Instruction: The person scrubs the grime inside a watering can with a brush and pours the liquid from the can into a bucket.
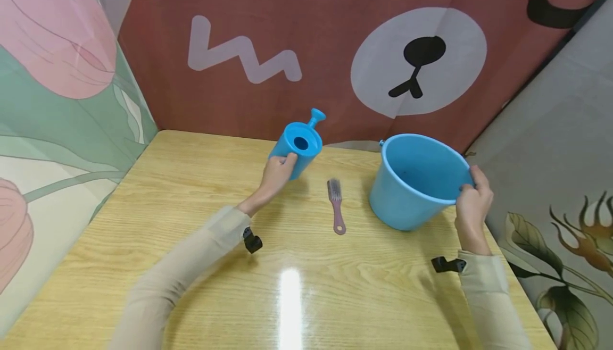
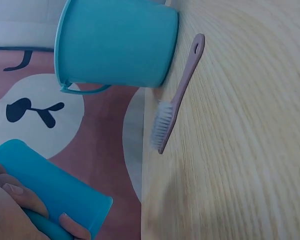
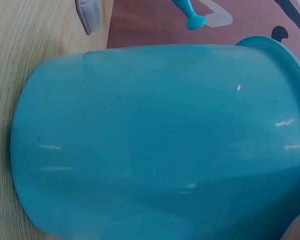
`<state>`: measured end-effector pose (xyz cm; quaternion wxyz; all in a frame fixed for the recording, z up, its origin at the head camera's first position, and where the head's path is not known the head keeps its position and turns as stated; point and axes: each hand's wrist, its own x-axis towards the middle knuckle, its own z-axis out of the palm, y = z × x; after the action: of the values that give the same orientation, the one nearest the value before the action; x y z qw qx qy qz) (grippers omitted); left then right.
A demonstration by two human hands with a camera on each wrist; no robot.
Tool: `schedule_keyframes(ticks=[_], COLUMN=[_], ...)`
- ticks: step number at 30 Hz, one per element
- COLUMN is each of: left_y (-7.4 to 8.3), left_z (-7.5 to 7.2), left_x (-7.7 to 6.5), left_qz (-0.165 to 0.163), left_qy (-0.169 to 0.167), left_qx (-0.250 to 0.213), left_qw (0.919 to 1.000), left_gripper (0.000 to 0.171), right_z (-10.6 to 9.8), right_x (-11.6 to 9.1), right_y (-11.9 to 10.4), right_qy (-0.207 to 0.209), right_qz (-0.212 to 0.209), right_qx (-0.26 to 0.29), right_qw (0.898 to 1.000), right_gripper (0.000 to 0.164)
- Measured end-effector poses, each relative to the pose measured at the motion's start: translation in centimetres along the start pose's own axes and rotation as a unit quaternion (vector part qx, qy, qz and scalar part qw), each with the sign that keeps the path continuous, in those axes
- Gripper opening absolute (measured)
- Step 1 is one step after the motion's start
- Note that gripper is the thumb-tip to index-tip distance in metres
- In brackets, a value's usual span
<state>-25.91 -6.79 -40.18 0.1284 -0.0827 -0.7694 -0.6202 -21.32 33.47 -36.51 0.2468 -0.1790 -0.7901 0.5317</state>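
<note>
A blue watering can (image 1: pixel 304 163) is held by its handle in my left hand (image 1: pixel 278 173). In the left wrist view the can (image 2: pixel 55 185) hangs off the table, with fingers wrapped around the handle. Its spout (image 3: pixel 192 17) shows at the top of the right wrist view. At the right, my right hand (image 1: pixel 474 206) grips the rim of a blue bucket (image 1: pixel 402 196), thumb over the edge. The bucket stands upright on the table. Between the two lies a brush (image 1: pixel 337 211) with a mauve handle; its pale bristles show in the left wrist view.
The wooden table (image 1: pixel 215 180) reaches back to a reddish-brown cloth (image 1: pixel 239 110) with a bear's face. A patterned cloth (image 1: pixel 541 137) hangs close beside the table's right edge, and another flowered cloth (image 1: pixel 72 126) hangs at the left.
</note>
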Motion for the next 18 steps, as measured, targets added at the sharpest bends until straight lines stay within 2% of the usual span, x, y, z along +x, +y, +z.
schedule_keyframes(ticks=[5, 18], left_y=[0.3, 1.4], left_z=[0.7, 1.7], left_x=[0.2, 0.7], left_qz=[-0.001, 0.026], left_qy=[-0.003, -0.024], left_qx=[0.001, -0.005], left_qw=[1.0000, 0.9994], left_gripper=[0.044, 0.044], right_z=[0.0, -0.1], right_x=[0.1, 0.2], right_y=[-0.1, -0.1], right_qy=[0.000, 0.014], right_qz=[-0.005, -0.011], right_qx=[0.004, -0.021], right_qw=[1.000, 1.000], right_gripper=[0.058, 0.057])
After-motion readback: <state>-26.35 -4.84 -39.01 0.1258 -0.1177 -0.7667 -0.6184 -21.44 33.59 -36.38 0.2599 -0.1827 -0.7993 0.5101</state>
